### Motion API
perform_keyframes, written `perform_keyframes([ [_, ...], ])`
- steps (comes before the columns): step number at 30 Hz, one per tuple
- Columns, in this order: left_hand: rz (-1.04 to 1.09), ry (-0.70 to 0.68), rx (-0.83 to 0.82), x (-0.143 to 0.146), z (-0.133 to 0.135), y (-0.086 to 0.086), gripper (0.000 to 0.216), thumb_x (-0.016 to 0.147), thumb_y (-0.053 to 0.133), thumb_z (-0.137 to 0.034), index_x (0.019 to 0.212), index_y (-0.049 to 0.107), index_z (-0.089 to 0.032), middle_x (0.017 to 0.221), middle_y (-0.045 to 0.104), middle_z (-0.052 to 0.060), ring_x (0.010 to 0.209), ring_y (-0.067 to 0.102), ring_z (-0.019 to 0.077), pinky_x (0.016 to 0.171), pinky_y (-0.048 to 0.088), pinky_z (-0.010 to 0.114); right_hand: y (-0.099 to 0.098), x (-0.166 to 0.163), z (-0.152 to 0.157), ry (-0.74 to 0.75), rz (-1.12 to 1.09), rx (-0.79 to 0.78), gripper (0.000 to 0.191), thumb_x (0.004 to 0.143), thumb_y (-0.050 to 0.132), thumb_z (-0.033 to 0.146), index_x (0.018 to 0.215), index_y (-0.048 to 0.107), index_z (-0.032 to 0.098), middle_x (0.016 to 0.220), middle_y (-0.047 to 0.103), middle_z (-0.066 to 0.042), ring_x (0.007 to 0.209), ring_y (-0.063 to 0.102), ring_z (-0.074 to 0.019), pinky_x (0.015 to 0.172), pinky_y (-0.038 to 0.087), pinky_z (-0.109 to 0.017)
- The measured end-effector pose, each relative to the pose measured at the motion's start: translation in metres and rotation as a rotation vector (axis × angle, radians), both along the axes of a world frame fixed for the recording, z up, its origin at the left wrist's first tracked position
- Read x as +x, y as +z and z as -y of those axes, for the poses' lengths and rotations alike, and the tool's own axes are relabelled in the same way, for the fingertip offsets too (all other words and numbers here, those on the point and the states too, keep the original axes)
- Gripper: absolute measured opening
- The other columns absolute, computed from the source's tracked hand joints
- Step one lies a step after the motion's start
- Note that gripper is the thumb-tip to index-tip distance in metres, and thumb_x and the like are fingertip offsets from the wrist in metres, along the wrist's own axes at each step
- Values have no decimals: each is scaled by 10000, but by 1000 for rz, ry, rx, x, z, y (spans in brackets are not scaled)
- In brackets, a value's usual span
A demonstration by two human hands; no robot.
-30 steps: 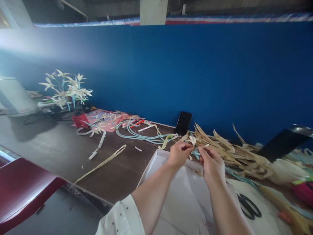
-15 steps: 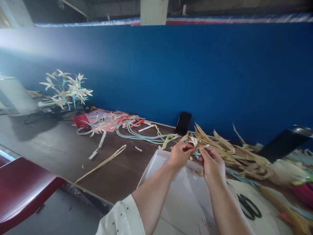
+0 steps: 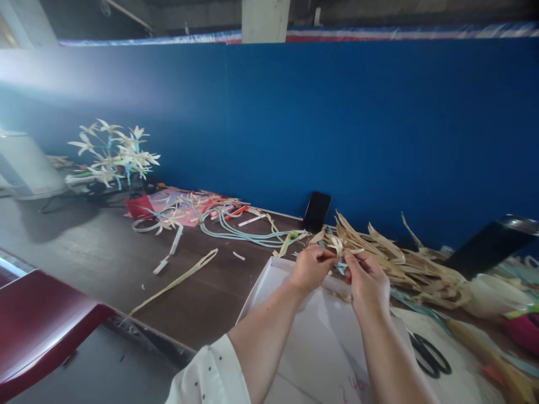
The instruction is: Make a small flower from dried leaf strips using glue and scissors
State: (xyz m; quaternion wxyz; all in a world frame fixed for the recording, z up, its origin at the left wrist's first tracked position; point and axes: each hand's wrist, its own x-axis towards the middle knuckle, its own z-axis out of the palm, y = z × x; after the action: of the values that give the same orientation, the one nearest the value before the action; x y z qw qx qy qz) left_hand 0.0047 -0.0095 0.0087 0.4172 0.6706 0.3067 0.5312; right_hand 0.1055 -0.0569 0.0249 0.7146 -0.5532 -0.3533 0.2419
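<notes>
My left hand (image 3: 309, 268) and my right hand (image 3: 367, 282) meet above the far edge of a white box lid (image 3: 295, 336). Both pinch a small pale leaf flower (image 3: 337, 244) with a light blue stem between their fingertips. Fingers of both hands are closed around it. Just behind the hands lies a heap of dried tan leaves (image 3: 400, 264).
A black phone (image 3: 316, 211) leans on the blue wall. Light blue cords (image 3: 240, 230), paper strips and pink sheets lie at the left, with a bunch of finished pale flowers (image 3: 113, 151) further back. Black scissors (image 3: 429, 353) lie at the right. A dark red chair (image 3: 37, 331) stands at lower left.
The hands have stayed nearly in place; fingers shifted slightly on the flower, which sits a touch lower.
</notes>
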Motion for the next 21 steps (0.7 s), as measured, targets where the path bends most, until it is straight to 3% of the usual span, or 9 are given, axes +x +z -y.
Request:
perform_keyframes([
  [21, -123, 17, -24, -4, 0, 3, 126, 727, 603, -282, 713, 680, -182, 725, 625, 12, 727, 562, 139, 683, 426, 246, -2, 1, 2, 6, 91, -70, 375, 642, 689, 472, 834, 648, 153, 438, 461, 52, 412, 384, -90, 383, 285, -206],
])
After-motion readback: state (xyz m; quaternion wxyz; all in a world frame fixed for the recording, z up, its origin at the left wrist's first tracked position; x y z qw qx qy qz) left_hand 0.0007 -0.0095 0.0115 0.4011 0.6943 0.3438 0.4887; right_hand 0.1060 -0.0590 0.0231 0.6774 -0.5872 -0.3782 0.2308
